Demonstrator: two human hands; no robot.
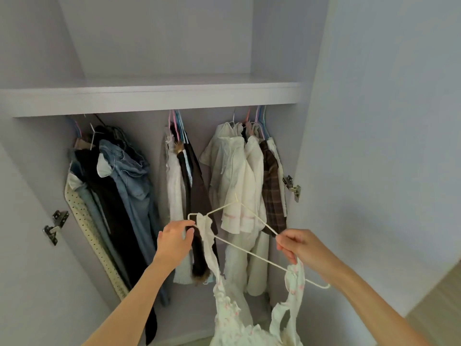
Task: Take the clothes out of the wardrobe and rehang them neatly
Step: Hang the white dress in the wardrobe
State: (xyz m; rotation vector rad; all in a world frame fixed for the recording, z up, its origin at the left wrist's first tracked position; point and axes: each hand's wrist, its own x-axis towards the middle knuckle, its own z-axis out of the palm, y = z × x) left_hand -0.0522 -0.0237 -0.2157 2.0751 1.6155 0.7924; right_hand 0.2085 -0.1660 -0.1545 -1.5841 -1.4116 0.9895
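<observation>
I hold a white wire hanger (pixel 245 252) tilted in front of the open wardrobe. A cream frilly dress with small pink bows (pixel 233 313) hangs from it by two straps. My left hand (pixel 175 237) pinches the left strap where it loops over the hanger's left end. My right hand (pixel 298 247) pinches the hanger's upper arm and holds the right strap near the bar. Inside, clothes hang in three bunches: jeans and dark garments (pixel 119 196) on the left, white and brown pieces (pixel 182 186) in the middle, cream shirts with a plaid garment (pixel 247 181) on the right.
A white shelf (pixel 154 96) spans the wardrobe above the hanging clothes. Metal door hinges sit on the left side (pixel 55 226) and the right side (pixel 292 187). A dotted cream board (pixel 94 240) leans at the far left. The right door panel (pixel 386 146) stands close by.
</observation>
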